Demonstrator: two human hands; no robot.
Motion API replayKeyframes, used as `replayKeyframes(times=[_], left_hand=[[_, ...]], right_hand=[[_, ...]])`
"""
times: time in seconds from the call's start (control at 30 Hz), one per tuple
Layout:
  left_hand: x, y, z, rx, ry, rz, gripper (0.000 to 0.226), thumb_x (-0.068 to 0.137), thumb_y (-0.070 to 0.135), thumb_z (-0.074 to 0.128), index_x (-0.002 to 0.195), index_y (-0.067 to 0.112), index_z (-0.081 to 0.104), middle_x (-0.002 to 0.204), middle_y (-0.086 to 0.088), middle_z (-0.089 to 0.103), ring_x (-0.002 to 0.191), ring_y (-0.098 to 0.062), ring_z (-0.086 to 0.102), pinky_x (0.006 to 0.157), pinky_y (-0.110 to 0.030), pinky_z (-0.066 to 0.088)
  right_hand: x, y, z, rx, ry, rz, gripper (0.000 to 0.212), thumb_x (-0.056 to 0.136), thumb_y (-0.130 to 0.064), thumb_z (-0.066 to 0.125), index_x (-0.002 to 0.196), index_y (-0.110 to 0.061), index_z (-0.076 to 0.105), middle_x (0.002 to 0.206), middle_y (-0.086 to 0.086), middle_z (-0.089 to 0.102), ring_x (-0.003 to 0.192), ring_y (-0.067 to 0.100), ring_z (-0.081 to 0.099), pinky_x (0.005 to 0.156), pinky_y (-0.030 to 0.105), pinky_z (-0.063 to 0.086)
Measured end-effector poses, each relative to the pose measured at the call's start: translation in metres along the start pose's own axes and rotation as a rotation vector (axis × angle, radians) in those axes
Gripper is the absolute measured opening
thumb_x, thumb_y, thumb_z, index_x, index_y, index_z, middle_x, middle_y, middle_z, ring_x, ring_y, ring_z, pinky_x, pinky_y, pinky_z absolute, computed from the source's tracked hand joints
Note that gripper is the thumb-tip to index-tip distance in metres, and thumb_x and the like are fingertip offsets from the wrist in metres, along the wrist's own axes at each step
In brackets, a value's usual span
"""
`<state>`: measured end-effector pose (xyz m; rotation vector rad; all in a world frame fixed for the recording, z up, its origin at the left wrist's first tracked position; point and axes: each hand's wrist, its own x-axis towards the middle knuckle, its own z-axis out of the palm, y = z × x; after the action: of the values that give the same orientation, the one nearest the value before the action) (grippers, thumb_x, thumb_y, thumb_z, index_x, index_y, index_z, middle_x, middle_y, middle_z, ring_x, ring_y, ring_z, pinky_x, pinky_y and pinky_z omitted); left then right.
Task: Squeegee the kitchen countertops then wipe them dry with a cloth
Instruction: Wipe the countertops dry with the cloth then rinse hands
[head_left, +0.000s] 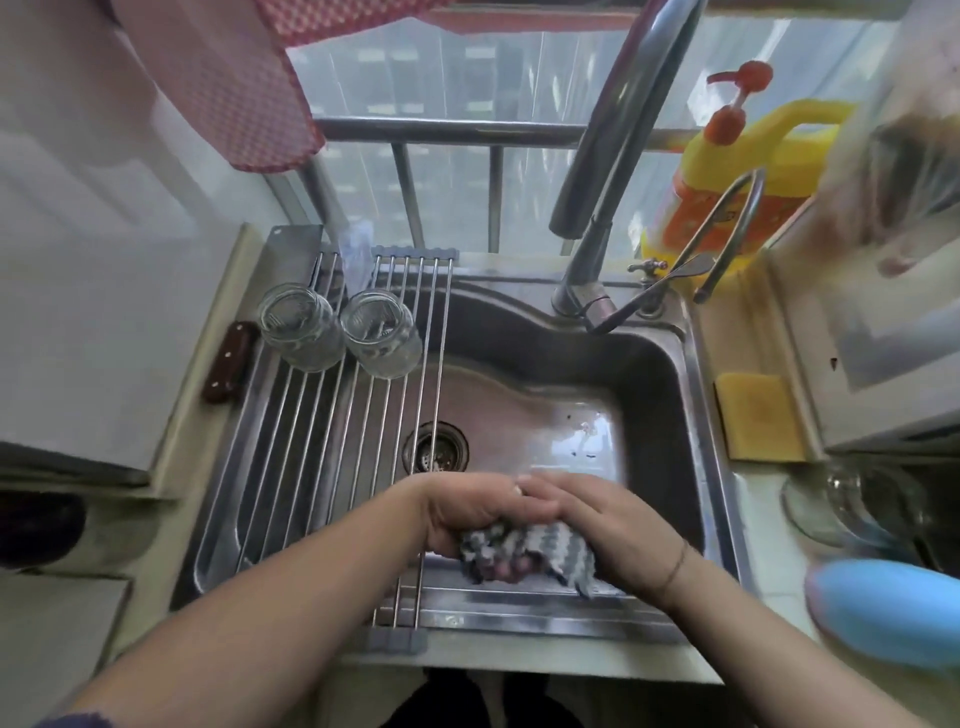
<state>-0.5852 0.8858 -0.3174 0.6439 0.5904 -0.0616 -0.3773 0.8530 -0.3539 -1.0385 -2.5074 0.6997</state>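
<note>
**Both hands clamped on the cloth over the sink**

The left hand and the right hand were together above the near side of the sink, their fingers overlapping on top. Between them they gripped a bunched grey-and-white cloth, each hand curled round one end of it, with part of the cloth hanging beneath the palms just above the sink's near rim.

A wire drying rack lay across the left side of the sink. Two glass jars lay on their sides at its far end, touching each other. A knife with a dark handle rested on the counter along the sink's left edge. The drain sat in the basin floor just right of the rack. A tall tap rose from the far rim, and a yellow soap bottle with a red pump stood behind the far right corner. A yellow sponge lay on the counter at the sink's right edge. Nearer on that side sat a glass bowl and a blurred blue object that could not be identified. A red checked cloth hung at the upper left.
</note>
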Motion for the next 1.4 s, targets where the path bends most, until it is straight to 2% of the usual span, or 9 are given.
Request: replayKeyframes(times=[0.17, 0.33, 0.63, 0.73, 0.93, 1.03, 1.13, 1.3, 1.4], left_hand=[[0.014, -0.009, -0.015, -0.17, 0.364, -0.098, 0.074, 0.069, 0.086, 0.045, 0.069, 0.013, 0.058, 0.061, -0.006, 0.057, 0.044, -0.012, 0.051, 0.039, -0.016, 0.034], [0.051, -0.019, 0.003, -0.514, 0.653, 0.13, 0.055, 0.093, 0.057, 0.036, 0.054, 0.02, 0.045, 0.044, 0.004, 0.033, 0.032, -0.006, 0.024, 0.034, -0.01, 0.016], [0.048, -0.024, 0.01, -0.035, 0.792, -0.005, 0.046, 0.079, 0.057, 0.027, 0.062, 0.017, 0.041, 0.044, -0.004, 0.035, 0.037, -0.012, 0.026, 0.046, -0.017, 0.019], [0.054, -0.018, 0.003, -0.015, 0.995, 0.122, 0.056, 0.092, 0.053, 0.027, 0.06, 0.013, 0.05, 0.042, -0.01, 0.043, 0.031, -0.019, 0.036, 0.039, -0.019, 0.027], [0.063, -0.022, -0.019, 0.711, 1.411, 0.215, 0.067, 0.097, 0.039, 0.021, 0.081, -0.004, 0.069, 0.083, -0.028, 0.067, 0.082, -0.041, 0.063, 0.07, -0.043, 0.046], [0.056, -0.033, -0.017, 1.188, 1.361, 0.249, 0.061, 0.095, 0.038, 0.025, 0.065, 0.006, 0.067, 0.058, -0.013, 0.065, 0.053, -0.034, 0.063, 0.045, -0.034, 0.045], [0.054, -0.049, -0.013, 1.362, 1.177, 0.386, 0.033, 0.091, 0.038, 0.04, 0.093, 0.014, 0.063, 0.072, -0.006, 0.065, 0.057, -0.028, 0.062, 0.045, -0.031, 0.046], [0.038, -0.042, -0.014, 1.24, 1.258, 0.592, 0.03, 0.092, 0.038, 0.046, 0.101, 0.013, 0.06, 0.079, -0.004, 0.064, 0.065, -0.026, 0.061, 0.054, -0.033, 0.049], [0.029, -0.023, -0.003, 0.716, 1.18, 0.494, 0.034, 0.097, 0.038, 0.046, 0.076, 0.013, 0.056, 0.057, 0.006, 0.051, 0.049, -0.01, 0.046, 0.048, -0.026, 0.035]], right_hand=[[0.021, -0.008, 0.012, 0.144, 0.25, -0.066, 0.033, 0.093, -0.047, 0.052, 0.109, -0.018, 0.055, 0.104, 0.004, 0.058, 0.089, 0.017, 0.059, 0.074, 0.026, 0.05], [0.056, -0.014, 0.029, 0.096, 0.517, 0.283, 0.043, 0.098, -0.053, 0.034, 0.077, -0.019, 0.05, 0.076, 0.001, 0.051, 0.06, 0.017, 0.048, 0.05, 0.034, 0.043], [0.064, 0.005, 0.03, 0.107, 0.437, 0.122, 0.054, 0.1, -0.045, 0.039, 0.059, -0.012, 0.047, 0.056, 0.001, 0.04, 0.046, 0.023, 0.041, 0.04, 0.032, 0.037], [0.073, -0.003, 0.037, 0.19, 0.483, 0.424, 0.058, 0.097, -0.046, 0.042, 0.045, -0.02, 0.04, 0.044, -0.007, 0.033, 0.043, 0.007, 0.035, 0.045, 0.026, 0.032], [0.086, 0.0, 0.048, 0.624, 0.33, 1.067, 0.059, 0.092, -0.027, 0.057, 0.038, -0.016, 0.036, 0.035, -0.008, 0.031, 0.042, 0.011, 0.029, 0.045, 0.028, 0.024], [0.083, 0.002, 0.048, 1.082, 0.142, 1.382, 0.04, 0.089, -0.024, 0.052, 0.05, -0.019, 0.042, 0.042, 0.001, 0.03, 0.035, 0.012, 0.024, 0.042, 0.015, 0.017], [0.077, 0.013, 0.041, 1.278, 0.097, 1.504, 0.045, 0.098, -0.038, 0.047, 0.058, -0.02, 0.04, 0.037, -0.002, 0.031, 0.025, 0.009, 0.024, 0.035, 0.008, 0.019], [0.069, -0.003, 0.01, 1.48, 0.23, 1.244, 0.038, 0.094, -0.052, 0.048, 0.075, -0.019, 0.054, 0.057, 0.004, 0.047, 0.033, 0.01, 0.033, 0.035, 0.014, 0.022], [0.04, -0.025, 0.0, 0.965, 0.55, 0.795, 0.027, 0.092, -0.038, 0.057, 0.114, -0.022, 0.059, 0.099, 0.005, 0.061, 0.066, 0.015, 0.063, 0.049, 0.028, 0.05]])
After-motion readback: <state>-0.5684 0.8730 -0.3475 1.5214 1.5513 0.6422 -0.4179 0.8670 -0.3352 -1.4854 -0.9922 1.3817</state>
